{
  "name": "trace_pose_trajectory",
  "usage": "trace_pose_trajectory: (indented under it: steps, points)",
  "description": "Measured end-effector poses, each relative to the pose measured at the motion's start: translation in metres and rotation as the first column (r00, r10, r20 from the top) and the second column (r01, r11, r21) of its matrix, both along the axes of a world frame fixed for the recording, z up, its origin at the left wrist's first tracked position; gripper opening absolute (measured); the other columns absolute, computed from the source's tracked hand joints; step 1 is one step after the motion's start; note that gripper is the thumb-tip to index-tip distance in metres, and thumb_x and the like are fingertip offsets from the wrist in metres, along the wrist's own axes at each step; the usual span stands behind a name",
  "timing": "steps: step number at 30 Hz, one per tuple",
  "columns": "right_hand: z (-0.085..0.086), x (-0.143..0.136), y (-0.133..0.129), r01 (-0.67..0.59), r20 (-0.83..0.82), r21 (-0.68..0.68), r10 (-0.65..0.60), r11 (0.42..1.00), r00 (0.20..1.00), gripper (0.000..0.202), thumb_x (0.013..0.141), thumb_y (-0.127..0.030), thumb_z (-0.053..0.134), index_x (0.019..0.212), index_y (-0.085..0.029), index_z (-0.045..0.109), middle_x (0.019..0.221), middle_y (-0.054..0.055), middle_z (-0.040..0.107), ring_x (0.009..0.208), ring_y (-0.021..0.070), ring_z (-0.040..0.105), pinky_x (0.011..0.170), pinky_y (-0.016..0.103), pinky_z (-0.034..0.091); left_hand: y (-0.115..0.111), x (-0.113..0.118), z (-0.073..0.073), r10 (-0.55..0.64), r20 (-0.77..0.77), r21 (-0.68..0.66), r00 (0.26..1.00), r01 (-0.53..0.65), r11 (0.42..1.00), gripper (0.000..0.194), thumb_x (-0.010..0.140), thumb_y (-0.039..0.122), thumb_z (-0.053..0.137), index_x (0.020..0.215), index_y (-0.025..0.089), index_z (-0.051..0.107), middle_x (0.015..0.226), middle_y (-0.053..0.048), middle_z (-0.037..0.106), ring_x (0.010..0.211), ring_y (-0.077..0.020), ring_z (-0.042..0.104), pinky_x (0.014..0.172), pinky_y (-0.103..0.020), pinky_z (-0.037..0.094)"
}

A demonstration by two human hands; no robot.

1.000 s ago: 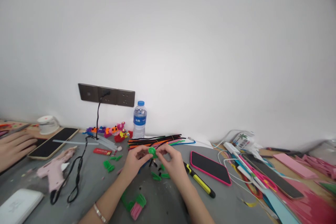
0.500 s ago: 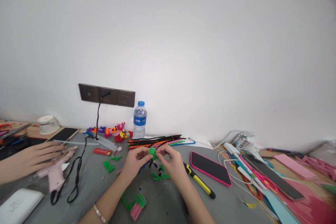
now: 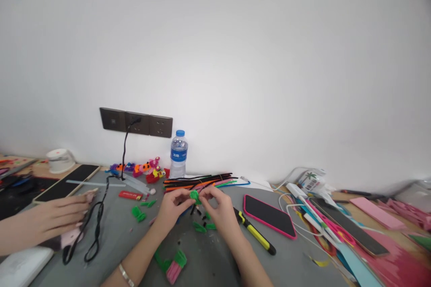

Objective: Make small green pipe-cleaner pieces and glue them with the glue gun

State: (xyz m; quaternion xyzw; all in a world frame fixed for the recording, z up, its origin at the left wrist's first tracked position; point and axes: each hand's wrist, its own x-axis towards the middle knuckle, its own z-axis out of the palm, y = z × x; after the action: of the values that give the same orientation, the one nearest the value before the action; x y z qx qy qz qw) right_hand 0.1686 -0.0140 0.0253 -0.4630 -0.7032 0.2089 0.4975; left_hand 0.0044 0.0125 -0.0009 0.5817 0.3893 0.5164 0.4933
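Between both hands, over the grey mat (image 3: 215,262), is a small green coiled pipe-cleaner piece (image 3: 194,195). My left hand (image 3: 173,208) pinches it from the left with thumb and forefinger. From the other side, my right hand (image 3: 218,206) grips its right edge with the fingertips. Below the hands lie folded green pipe-cleaner bits (image 3: 200,227) and small black pieces. Nearer to me is a green and pink pipe-cleaner shape (image 3: 176,265). Behind the hands rests a bundle of coloured pipe cleaners (image 3: 198,181).
At left another person's hand (image 3: 57,217) lies over a pink glue gun (image 3: 70,237) with a black cord. A water bottle (image 3: 178,154) stands by the wall. On the right are a yellow cutter (image 3: 257,234), a pink-cased phone (image 3: 269,216) and white cables.
The other person's hand has moved down onto the glue gun, uncovering more of the phone behind it. My hands stay pinched on the green piece with little visible movement.
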Motion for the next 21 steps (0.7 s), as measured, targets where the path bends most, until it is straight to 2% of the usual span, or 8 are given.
trace_pose_trajectory:
  steps: [11, 21]
  points:
    - [-0.0012, -0.0001, 0.0012, -0.016, 0.024, 0.092, 0.014, 0.996, 1.0, 0.011, 0.078, -0.011, 0.055, 0.075, -0.019, 0.061, 0.072, 0.003, 0.064, 0.065, 0.0166, 0.059, 0.062, 0.025, 0.049, 0.0004, -0.0003, 0.0012, 0.022, 0.008, 0.009, 1.0, -0.022, 1.0, 0.013, 0.062, 0.026, 0.076, 0.071, 0.017, 0.074, 0.066, -0.003, 0.074, 0.064, -0.0204, 0.066, 0.065, -0.03, 0.055]
    - [-0.0005, 0.0, 0.0004, -0.019, 0.027, 0.086, 0.017, 0.996, 1.0, 0.012, 0.079, -0.01, 0.055, 0.075, -0.019, 0.061, 0.073, 0.003, 0.064, 0.066, 0.0162, 0.059, 0.063, 0.025, 0.048, -0.001, 0.0001, 0.0028, 0.017, 0.018, 0.007, 1.0, -0.017, 1.0, 0.012, 0.062, 0.025, 0.075, 0.071, 0.017, 0.074, 0.067, -0.004, 0.075, 0.065, -0.0204, 0.067, 0.066, -0.03, 0.055]
